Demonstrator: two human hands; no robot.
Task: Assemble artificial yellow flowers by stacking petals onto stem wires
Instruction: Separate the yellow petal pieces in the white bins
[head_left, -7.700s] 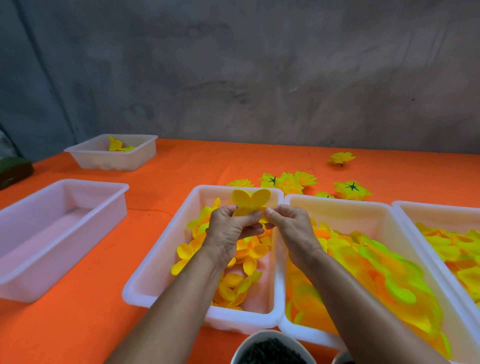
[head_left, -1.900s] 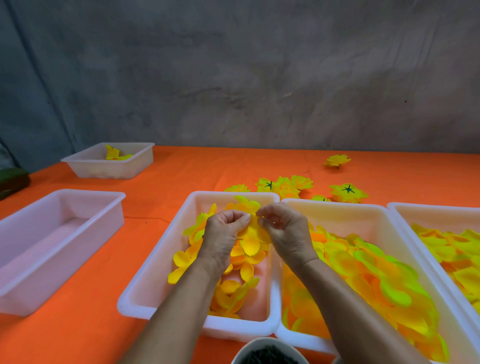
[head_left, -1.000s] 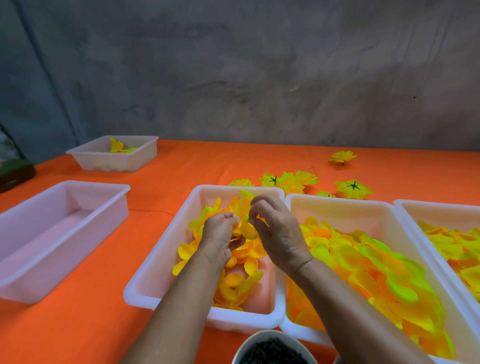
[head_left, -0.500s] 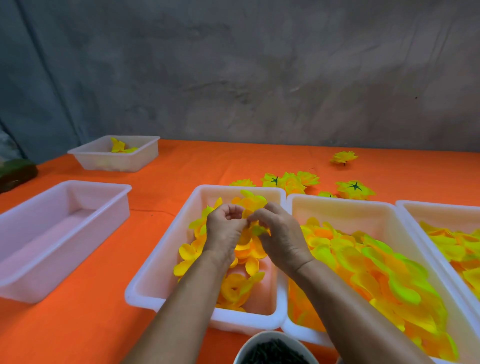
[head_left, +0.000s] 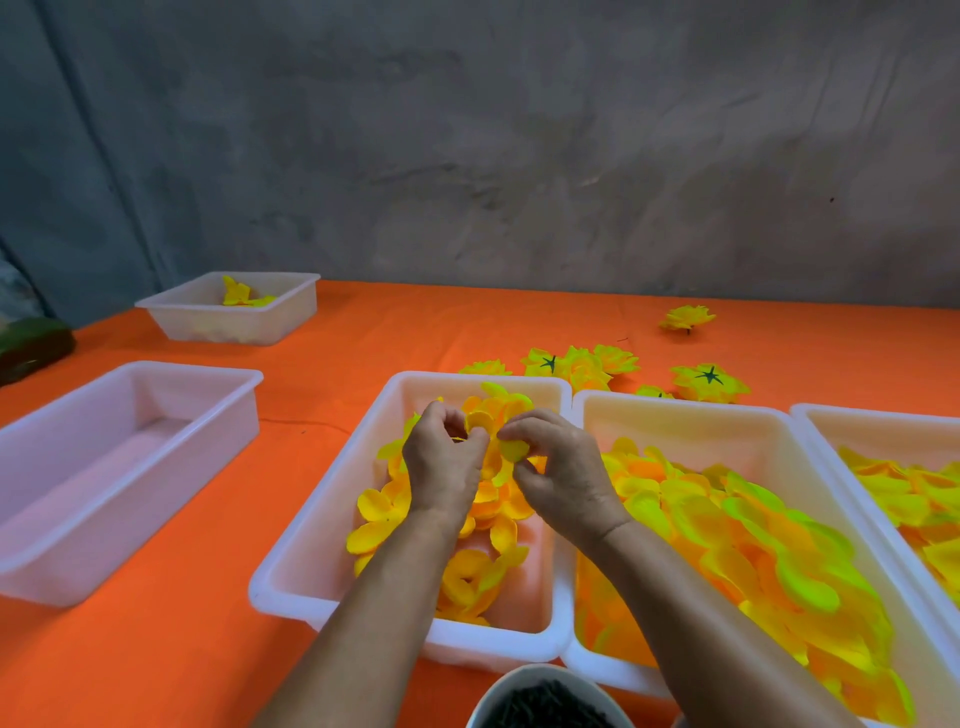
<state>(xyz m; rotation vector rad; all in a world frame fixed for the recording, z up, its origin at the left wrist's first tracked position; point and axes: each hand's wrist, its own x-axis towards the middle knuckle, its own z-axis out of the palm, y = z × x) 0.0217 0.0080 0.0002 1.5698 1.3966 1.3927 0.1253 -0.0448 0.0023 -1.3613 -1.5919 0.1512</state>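
Both hands hover over a white tray (head_left: 311, 525) that holds small yellow petal pieces (head_left: 387, 512). My left hand (head_left: 441, 462) has its fingers curled and pinches a small yellow piece. My right hand (head_left: 558, 467) pinches a yellow petal (head_left: 513, 448) between thumb and forefinger. The two hands are almost touching at the fingertips. Any stem wire between them is too small to make out. To the right, a second tray (head_left: 675, 421) is full of larger yellow-green petals (head_left: 753, 545).
A third petal tray (head_left: 831, 415) sits at the far right. An empty white tray (head_left: 130, 457) stands at left, a small one (head_left: 234, 317) at back left. Finished yellow flowers (head_left: 709, 382) lie behind the trays. A bowl of dark pieces (head_left: 543, 701) is at the front edge.
The hands have stayed together over the small-petal tray, fingers working. The large petal piece held up earlier is gone; the right hand now pinches a single small petal.
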